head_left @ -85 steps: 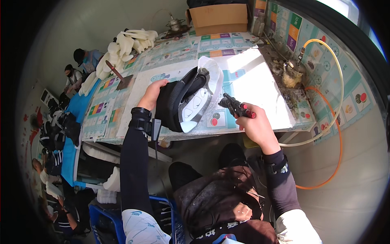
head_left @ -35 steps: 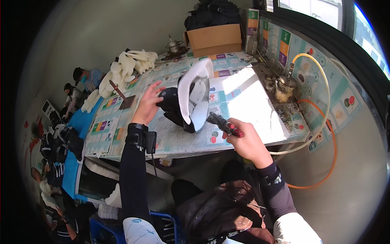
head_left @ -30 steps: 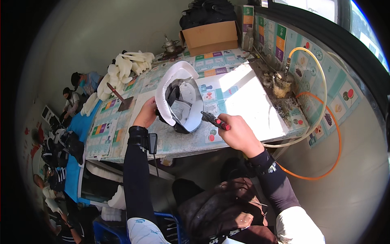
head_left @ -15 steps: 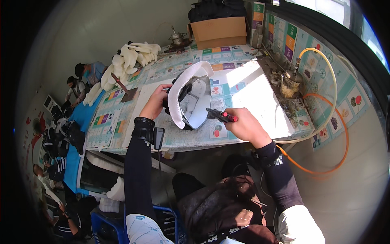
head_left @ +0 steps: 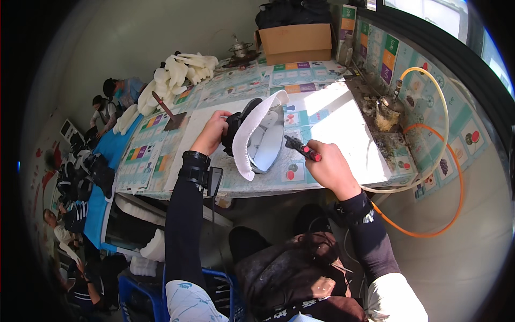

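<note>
My left hand is closed on the black side of a curved piece, held tilted over the near part of the table. This piece has a pale, glossy hollow shell with a wide white foam-like strip along its edge; its exact kind cannot be told. In my right hand is a slim black tool with red ends, gripped by closed fingers. Its dark tip points toward the shell, with a small gap between them. My fingers on the far side of the curved piece are partly hidden.
A flat-bladed scraper lies at the left, near a pile of white foam pieces. A cardboard box stands at the back. On the right are a crusted pot and looping yellow and orange hoses. People work at far left.
The curved piece has turned in my left hand, showing more of its black side, and the strip's lower end has swung down. The tool has drawn slightly rightward from the shell.
</note>
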Motion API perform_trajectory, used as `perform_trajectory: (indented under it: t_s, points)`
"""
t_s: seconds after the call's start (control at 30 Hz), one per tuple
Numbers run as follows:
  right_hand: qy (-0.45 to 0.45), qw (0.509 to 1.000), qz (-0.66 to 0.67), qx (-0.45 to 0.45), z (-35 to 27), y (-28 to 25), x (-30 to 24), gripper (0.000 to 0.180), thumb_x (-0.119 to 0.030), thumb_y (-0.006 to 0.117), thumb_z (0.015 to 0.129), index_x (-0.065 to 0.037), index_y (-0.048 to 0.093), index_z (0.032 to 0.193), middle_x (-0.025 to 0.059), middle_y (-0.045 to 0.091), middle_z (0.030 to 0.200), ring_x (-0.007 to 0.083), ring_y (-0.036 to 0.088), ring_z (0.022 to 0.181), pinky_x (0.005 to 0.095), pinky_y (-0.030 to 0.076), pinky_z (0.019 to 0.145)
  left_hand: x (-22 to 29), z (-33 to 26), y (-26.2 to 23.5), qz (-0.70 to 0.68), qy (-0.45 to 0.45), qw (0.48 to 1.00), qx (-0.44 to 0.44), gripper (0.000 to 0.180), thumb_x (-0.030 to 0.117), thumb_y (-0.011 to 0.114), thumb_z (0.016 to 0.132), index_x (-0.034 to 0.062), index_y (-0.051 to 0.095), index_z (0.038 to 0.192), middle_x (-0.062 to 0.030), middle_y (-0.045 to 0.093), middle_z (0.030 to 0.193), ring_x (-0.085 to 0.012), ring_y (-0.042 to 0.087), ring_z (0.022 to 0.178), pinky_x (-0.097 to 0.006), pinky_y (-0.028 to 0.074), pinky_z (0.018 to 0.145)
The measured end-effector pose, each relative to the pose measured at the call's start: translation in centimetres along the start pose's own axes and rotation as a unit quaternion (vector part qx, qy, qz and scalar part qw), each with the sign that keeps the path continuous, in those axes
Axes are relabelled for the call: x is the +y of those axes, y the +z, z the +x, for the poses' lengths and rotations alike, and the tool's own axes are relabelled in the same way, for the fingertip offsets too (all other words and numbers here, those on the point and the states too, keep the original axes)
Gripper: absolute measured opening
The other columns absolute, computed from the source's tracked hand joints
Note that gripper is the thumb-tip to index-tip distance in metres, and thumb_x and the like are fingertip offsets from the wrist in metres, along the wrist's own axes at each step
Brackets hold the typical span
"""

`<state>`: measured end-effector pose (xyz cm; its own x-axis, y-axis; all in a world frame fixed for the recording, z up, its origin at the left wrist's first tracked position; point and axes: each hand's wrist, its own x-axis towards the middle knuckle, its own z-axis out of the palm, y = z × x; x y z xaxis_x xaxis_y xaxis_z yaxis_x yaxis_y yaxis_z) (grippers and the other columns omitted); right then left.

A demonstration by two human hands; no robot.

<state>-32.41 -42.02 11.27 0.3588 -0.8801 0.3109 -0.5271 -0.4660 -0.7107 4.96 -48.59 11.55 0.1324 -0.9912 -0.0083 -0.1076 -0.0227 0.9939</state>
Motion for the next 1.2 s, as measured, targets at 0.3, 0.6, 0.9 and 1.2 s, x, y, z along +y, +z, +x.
perform_trajectory:
  t_s: [0.3, 0.6, 0.9, 1.2]
  points:
    - [0.024, 0.994, 0.072, -0.084, -1.7, 0.1, -0.6, 0.029, -0.021, 0.075, 0.086, 0.003, 0.070, 0.100, 0.0302, 0.066, 0.081, 0.0519, 0.063, 0.084, 0.0514, 0.050, 0.075, 0.0, -0.1, 1.6, -0.036, -0.031, 0.994, 0.097, 0.036, 0.035, 0.066, 0.096, 0.0009, 0.069, 0.105, -0.0058, 0.072, 0.092, -0.0155, 0.066, 0.080, -0.029, 0.050, 0.077]
    - [0.061, 0.981, 0.176, -0.050, -2.3, -0.3, 2.2, 0.022, -0.014, 0.068, 0.084, 0.003, 0.069, 0.098, 0.0228, 0.064, 0.073, 0.0372, 0.063, 0.068, 0.0438, 0.050, 0.068, 1.3, -0.5, 0.7, 0.162, 0.074, 0.984, 0.019, 0.023, 0.022, 0.069, 0.098, 0.0046, 0.071, 0.083, 0.0047, 0.063, 0.073, -0.0075, 0.055, 0.064, -0.026, 0.044, 0.061]
    - [0.079, 0.972, 0.214, -0.064, -0.1, -0.6, -0.3, 0.029, -0.010, 0.064, 0.080, 0.006, 0.071, 0.103, 0.0225, 0.072, 0.082, 0.0355, 0.067, 0.072, 0.0410, 0.054, 0.068, -1.9, 1.5, 0.0, 0.191, 0.078, 0.979, 0.002, 0.027, 0.028, 0.064, 0.105, 0.0083, 0.064, 0.088, 0.0067, 0.054, 0.079, -0.0050, 0.047, 0.074, -0.025, 0.042, 0.068]
    - [0.060, 0.992, 0.089, -0.059, 1.3, 1.9, -0.9, 0.031, -0.009, 0.058, 0.080, 0.009, 0.071, 0.102, 0.0333, 0.068, 0.082, 0.0522, 0.067, 0.089, 0.0509, 0.054, 0.083, -1.9, 0.3, 0.6, 0.280, 0.180, 0.940, 0.074, 0.028, 0.027, 0.067, 0.099, 0.0009, 0.065, 0.088, -0.0027, 0.063, 0.075, -0.0121, 0.054, 0.070, -0.031, 0.046, 0.068]
